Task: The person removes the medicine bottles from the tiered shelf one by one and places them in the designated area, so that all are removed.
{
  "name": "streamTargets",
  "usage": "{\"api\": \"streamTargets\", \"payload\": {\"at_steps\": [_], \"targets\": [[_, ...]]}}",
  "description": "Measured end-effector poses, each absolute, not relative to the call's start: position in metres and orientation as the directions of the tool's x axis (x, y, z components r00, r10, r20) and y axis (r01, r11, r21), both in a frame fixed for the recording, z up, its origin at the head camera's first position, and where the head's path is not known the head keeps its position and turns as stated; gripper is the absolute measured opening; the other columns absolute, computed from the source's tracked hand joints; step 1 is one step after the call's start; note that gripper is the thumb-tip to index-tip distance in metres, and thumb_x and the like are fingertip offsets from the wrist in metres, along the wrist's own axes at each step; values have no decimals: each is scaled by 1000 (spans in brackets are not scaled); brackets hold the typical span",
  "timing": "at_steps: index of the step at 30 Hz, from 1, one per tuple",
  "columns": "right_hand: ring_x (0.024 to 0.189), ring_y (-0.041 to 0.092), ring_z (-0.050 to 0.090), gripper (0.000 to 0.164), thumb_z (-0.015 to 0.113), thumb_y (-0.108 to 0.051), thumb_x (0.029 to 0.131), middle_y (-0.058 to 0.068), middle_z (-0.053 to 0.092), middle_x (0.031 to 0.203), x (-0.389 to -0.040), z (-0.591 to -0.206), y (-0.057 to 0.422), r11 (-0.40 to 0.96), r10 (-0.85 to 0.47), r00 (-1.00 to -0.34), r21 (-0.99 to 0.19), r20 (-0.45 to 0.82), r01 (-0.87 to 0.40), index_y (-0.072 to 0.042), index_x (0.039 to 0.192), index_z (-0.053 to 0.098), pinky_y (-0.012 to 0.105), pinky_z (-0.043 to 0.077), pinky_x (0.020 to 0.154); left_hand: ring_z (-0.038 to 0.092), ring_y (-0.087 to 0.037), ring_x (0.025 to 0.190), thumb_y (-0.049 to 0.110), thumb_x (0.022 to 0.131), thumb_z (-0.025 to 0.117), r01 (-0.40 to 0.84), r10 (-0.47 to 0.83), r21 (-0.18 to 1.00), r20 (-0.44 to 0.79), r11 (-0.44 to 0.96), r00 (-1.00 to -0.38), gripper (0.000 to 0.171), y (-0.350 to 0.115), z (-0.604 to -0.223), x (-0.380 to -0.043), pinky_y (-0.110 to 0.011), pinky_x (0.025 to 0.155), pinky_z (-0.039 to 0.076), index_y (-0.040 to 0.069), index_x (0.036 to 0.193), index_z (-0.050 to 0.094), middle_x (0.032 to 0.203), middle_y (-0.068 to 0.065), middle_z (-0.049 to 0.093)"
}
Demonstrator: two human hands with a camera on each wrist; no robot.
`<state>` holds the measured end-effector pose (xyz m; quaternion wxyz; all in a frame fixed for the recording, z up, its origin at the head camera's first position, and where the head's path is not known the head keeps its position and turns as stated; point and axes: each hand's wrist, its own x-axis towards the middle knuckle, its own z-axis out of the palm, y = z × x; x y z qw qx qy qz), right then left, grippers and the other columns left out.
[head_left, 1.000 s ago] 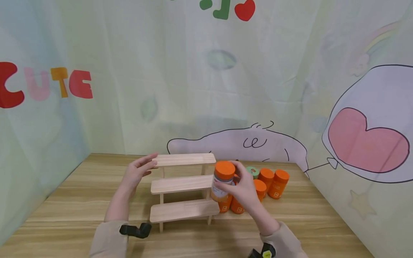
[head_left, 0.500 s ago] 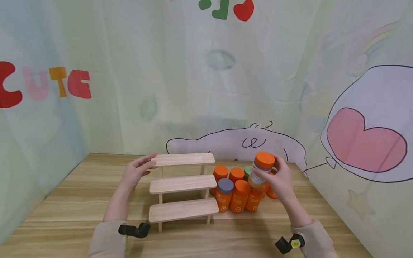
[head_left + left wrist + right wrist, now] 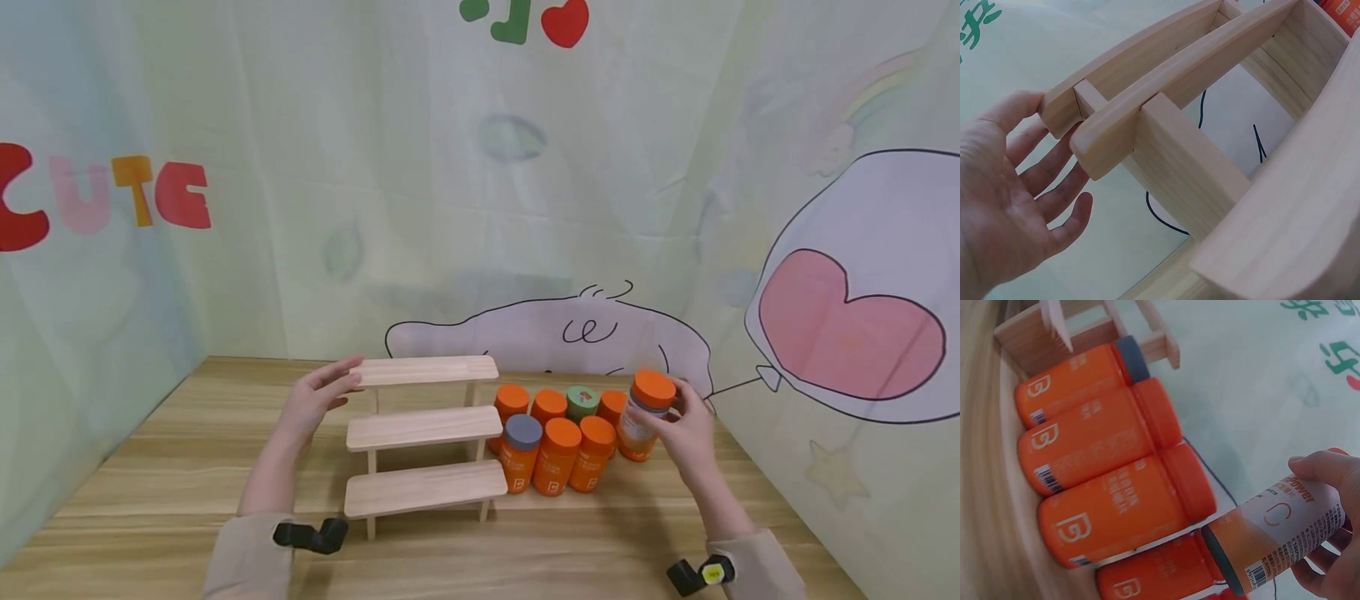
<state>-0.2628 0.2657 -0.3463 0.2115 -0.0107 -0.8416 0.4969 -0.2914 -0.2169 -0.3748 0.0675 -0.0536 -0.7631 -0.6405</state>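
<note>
My right hand (image 3: 692,433) holds a bottle (image 3: 637,423) with an orange lid and a white-and-orange label, thumb on one side and fingers on the other. In the right wrist view the held bottle (image 3: 1279,528) is tilted, its dark base close to the standing orange bottles (image 3: 1122,506). From the head view it partly covers an orange bottle at the right end of the group. At the left, my left hand (image 3: 315,404) touches the left end of the top shelf of a three-tier wooden rack (image 3: 423,429); in the left wrist view its fingers (image 3: 1054,165) are loosely spread.
Several orange bottles (image 3: 552,467) stand in two rows close to the rack's right side. One lid is grey (image 3: 522,432), another green (image 3: 582,402), the rest orange. A printed curtain (image 3: 450,208) hangs behind the wooden table (image 3: 555,550).
My right hand has carried the bottle from beside the rack rightward across the group, and lowered it in the last half second. The left hand stays at the top shelf.
</note>
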Motion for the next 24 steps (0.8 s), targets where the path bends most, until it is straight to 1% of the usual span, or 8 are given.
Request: {"api": "streamTargets", "payload": {"at_steps": [4, 8, 10, 14, 16, 20, 22, 24], "targets": [[99, -5, 48, 66, 80, -13, 81, 13, 56, 130, -265, -361, 272, 510, 221, -917, -841, 332, -181, -3, 137, 47, 6, 41, 81, 52, 13, 101, 38, 98, 58, 165, -6, 972, 169, 164, -986, 60, -217, -375, -292, -21, 91, 44, 4, 145, 45, 141, 2, 51], [99, -5, 49, 68, 81, -13, 80, 16, 56, 131, -268, -373, 276, 514, 201, -931, -842, 305, -165, -2, 138, 47, 7, 42, 82, 53, 12, 101, 38, 97, 59, 167, -8, 973, 170, 158, -985, 60, -218, -375, -292, -21, 91, 45, 3, 145, 45, 131, 13, 54], [103, 0, 52, 68, 81, -13, 80, 17, 57, 132, -270, -377, 278, 513, 187, -937, -843, 294, -162, -1, 138, 47, 8, 42, 83, 53, 12, 101, 39, 97, 59, 167, -9, 973, 171, 159, -985, 61, -217, -375, -291, -21, 91, 45, 3, 145, 46, 130, 14, 55], [116, 21, 55, 71, 82, -17, 79, 20, 55, 134, -271, -386, 281, 527, 151, -955, -838, 254, -139, -1, 138, 46, 9, 42, 83, 53, 12, 100, 38, 97, 59, 167, -10, 973, 171, 162, -985, 61, -217, -374, -291, -25, 94, 45, 3, 145, 46, 134, 8, 54], [121, 28, 53, 72, 83, -19, 79, 20, 55, 136, -272, -390, 283, 537, 129, -965, -835, 228, -125, -2, 138, 45, 11, 43, 85, 54, 12, 99, 38, 98, 59, 169, -9, 972, 172, 162, -985, 60, -217, -374, -291, -27, 95, 45, 3, 145, 45, 135, 7, 54], [127, 33, 50, 73, 83, -19, 79, 21, 52, 140, -273, -397, 286, 526, 93, -979, -844, 179, -104, -1, 138, 44, 31, 47, 100, 55, 12, 98, 38, 98, 59, 169, -6, 973, 172, 159, -985, 60, -217, -374, -290, -26, 94, 45, 3, 145, 45, 133, 8, 55], [130, 35, 48, 75, 82, -19, 79, 22, 49, 142, -274, -400, 287, 513, 84, -984, -853, 156, -91, 0, 140, 42, 44, 44, 106, 55, 12, 98, 38, 98, 59, 166, -5, 973, 169, 159, -986, 60, -217, -373, -290, -26, 94, 45, 3, 145, 45, 133, 8, 55], [133, 38, 44, 77, 82, -19, 80, 24, 45, 145, -274, -403, 287, 499, 81, -987, -863, 137, -79, 2, 141, 40, 52, 39, 109, 55, 12, 98, 38, 98, 58, 165, -5, 973, 167, 160, -986, 60, -217, -373, -290, -26, 95, 44, 4, 146, 45, 136, 5, 54]]}}
